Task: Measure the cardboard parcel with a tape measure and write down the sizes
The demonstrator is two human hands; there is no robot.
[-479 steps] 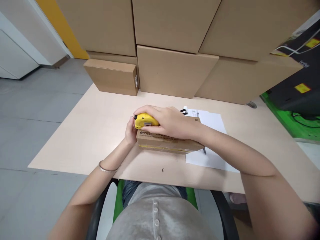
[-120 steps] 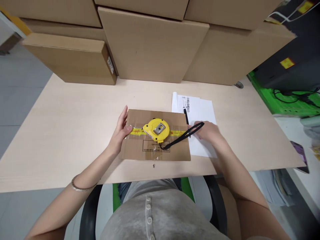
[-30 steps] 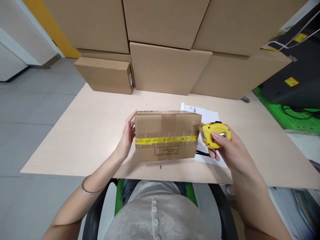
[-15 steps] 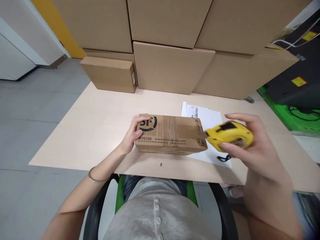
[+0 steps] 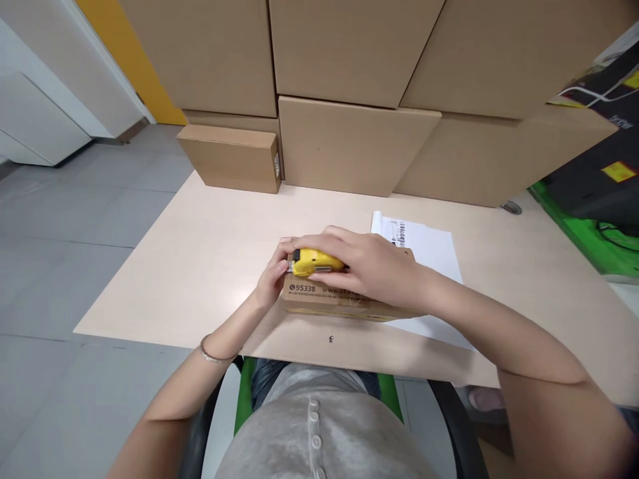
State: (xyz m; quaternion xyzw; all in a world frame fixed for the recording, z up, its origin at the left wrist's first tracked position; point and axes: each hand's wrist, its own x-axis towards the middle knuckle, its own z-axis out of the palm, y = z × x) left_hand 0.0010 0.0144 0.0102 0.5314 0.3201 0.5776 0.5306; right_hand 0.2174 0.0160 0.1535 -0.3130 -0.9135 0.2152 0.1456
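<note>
My right hand (image 5: pixel 374 263) is wrapped round a yellow tape measure (image 5: pixel 314 261) with a black button, held flat over the top of a cardboard box. A short metal end of the tape pokes out of its left side. At the box's left end, my left hand (image 5: pixel 272 273) is closed, thumb and fingers against that metal end and close to the box edge. The brown SF Express box (image 5: pixel 319 303) lies on the table, its printed top largely covered by my right hand and forearm.
A white sheet of paper (image 5: pixel 434 256) with print lies partly under the box on the pale table (image 5: pixel 174 266). A small closed carton (image 5: pixel 242 159) stands at the back left. Large stacked cardboard boxes (image 5: pixel 349 146) wall off the far side. Black equipment (image 5: pixel 594 179) stands at the right.
My right hand has brought the tape measure leftward from beside the box's right end to over its left part. My left hand has shifted from gripping the box to the tape's metal end.
</note>
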